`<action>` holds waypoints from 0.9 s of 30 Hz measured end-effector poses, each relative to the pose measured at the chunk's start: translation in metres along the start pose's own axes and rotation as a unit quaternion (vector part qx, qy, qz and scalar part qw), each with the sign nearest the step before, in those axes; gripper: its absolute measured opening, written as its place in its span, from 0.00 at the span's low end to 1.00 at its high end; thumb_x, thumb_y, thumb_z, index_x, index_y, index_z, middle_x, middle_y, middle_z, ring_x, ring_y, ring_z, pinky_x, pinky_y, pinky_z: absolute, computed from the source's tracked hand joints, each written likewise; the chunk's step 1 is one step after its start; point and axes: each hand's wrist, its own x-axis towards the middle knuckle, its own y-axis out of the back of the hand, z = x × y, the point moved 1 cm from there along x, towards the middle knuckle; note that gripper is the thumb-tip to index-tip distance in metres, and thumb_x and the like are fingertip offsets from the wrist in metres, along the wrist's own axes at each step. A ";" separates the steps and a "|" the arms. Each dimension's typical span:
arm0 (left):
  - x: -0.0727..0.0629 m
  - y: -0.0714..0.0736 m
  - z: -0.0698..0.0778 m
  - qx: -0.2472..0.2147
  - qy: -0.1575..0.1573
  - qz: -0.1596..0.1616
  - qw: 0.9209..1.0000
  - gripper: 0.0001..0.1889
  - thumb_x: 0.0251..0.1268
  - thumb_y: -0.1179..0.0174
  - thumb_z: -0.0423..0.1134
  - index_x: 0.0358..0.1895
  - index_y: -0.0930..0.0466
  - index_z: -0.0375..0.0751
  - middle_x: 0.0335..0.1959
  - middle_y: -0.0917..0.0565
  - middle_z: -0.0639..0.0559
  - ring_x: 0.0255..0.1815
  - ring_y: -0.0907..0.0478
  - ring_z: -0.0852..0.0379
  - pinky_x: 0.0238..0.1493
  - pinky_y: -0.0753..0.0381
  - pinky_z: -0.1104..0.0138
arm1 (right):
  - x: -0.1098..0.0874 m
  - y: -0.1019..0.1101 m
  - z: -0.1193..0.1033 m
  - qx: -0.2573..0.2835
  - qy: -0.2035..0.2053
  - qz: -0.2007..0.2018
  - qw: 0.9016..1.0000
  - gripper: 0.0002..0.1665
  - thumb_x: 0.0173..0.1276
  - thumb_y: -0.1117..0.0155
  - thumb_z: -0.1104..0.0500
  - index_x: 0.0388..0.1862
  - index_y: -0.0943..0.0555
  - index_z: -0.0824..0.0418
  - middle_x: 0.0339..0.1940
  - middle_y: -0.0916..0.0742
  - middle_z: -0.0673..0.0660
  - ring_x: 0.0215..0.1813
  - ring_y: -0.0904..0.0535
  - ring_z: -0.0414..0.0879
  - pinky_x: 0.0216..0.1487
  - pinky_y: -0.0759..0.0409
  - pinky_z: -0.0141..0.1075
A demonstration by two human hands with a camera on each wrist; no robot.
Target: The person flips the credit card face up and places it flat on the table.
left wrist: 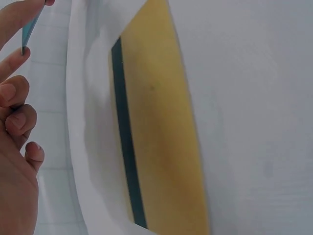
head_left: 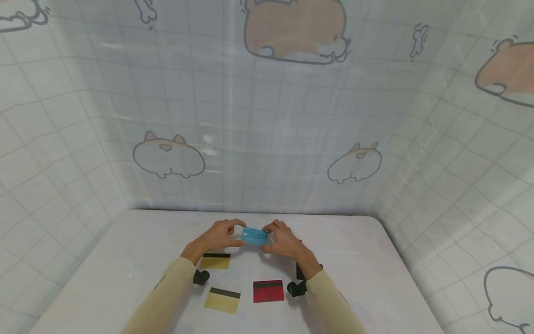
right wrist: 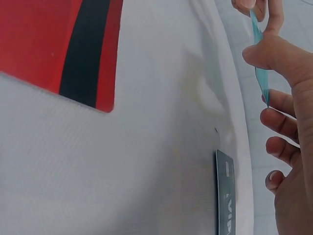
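Observation:
A light blue card [head_left: 253,236] marked VIP is held up above the far part of the white table, its printed face toward me. My left hand [head_left: 219,235] pinches its left end between thumb and a finger. The right end is pinched by my right hand [head_left: 285,240]. In the right wrist view the blue card [right wrist: 261,78] appears almost edge-on, with the thumb across it. A gold card [left wrist: 156,122] with a dark stripe lies beneath my left wrist. Near my right wrist are a red striped card [right wrist: 29,39] and a dark VIP card [right wrist: 226,196].
Another gold striped card [head_left: 222,301] lies nearer to me, left of the red one. Black wrist-worn devices [head_left: 201,277] show beside both forearms. Behind the table [head_left: 359,260] hangs a grid-patterned curtain [head_left: 267,116] with cartoon dogs, which also runs along both sides.

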 end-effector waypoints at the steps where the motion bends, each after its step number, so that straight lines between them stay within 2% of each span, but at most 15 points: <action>1: 0.000 0.000 -0.001 -0.002 0.001 -0.001 1.000 0.28 0.58 0.28 0.57 0.61 0.22 0.57 0.23 0.31 0.56 0.24 0.36 0.59 0.28 0.37 0.66 | 0.001 -0.001 0.001 0.002 0.000 0.000 1.000 0.34 0.57 0.28 0.39 0.59 0.19 0.52 0.51 0.21 0.50 0.54 0.28 0.45 0.55 0.25 0.47; 6: 0.002 -0.003 -0.007 0.003 0.016 -0.010 1.000 0.29 0.58 0.28 0.56 0.62 0.23 0.56 0.27 0.28 0.54 0.28 0.33 0.58 0.30 0.33 0.64 | 0.005 -0.003 0.003 0.014 -0.003 -0.002 1.000 0.33 0.58 0.28 0.41 0.59 0.20 0.54 0.50 0.22 0.51 0.52 0.28 0.45 0.54 0.25 0.46; 14: 0.002 -0.005 -0.011 0.027 0.042 -0.017 0.999 0.29 0.58 0.28 0.56 0.63 0.22 0.57 0.28 0.27 0.55 0.31 0.32 0.57 0.32 0.32 0.63 | 0.011 -0.008 0.003 -0.001 -0.007 0.000 1.000 0.31 0.60 0.28 0.43 0.61 0.20 0.53 0.49 0.21 0.52 0.52 0.28 0.45 0.55 0.27 0.46; 27: 0.004 -0.013 -0.012 0.056 0.027 -0.023 0.998 0.28 0.59 0.29 0.54 0.61 0.19 0.48 0.26 0.25 0.58 0.29 0.31 0.59 0.31 0.31 0.64 | 0.011 -0.009 0.003 -0.051 -0.007 -0.013 0.999 0.30 0.61 0.28 0.42 0.60 0.17 0.51 0.47 0.21 0.50 0.51 0.28 0.45 0.52 0.29 0.44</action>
